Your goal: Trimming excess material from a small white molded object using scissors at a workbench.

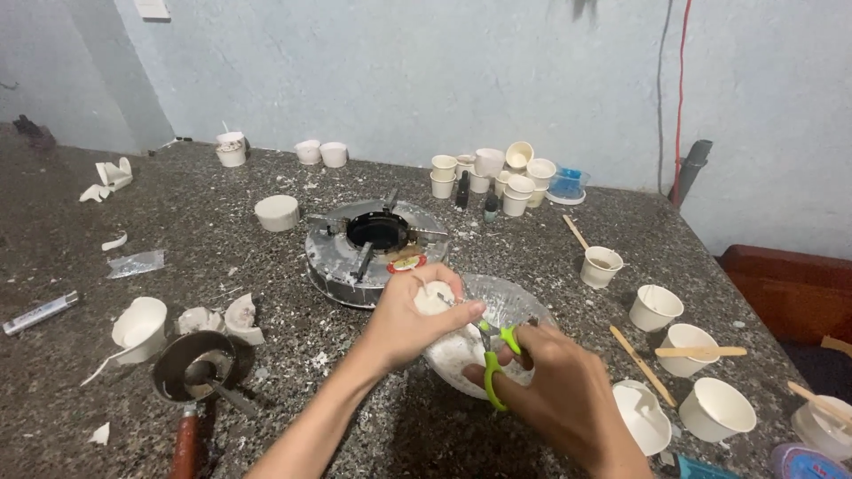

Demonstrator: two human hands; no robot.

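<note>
The person is working over a clear bowl point(519, 306) of white powder that is sitting on the speckled stone surface point(266, 266), just in front of a round metal burner point(377, 248). The left hand point(413, 324) is reaching in from the lower left and its fingers point(461, 312) are curling closed around a small white lump point(432, 299), holding it above the near rim of the bowl. The right hand point(555, 390) is coming in from the lower right, and its fingers point(497, 372) are threading through the green handles of a pair of scissors point(497, 355), gripping them tightly; the blades are pointing up toward the white lump, though how far apart they are standing cannot be told.

To the right of the bowl, several white paper cups point(657, 308) are standing near one another, some with wooden sticks point(701, 352) lying across or beside them. A cluster of more small cups point(497, 173) is gathering near the back wall, next to two dark little bottles point(462, 189). On the left, a small metal pan with a reddish handle point(195, 372) is resting beside torn cup pieces point(222, 319), and a silver tube point(40, 312) is lying well apart at the edge.
</note>
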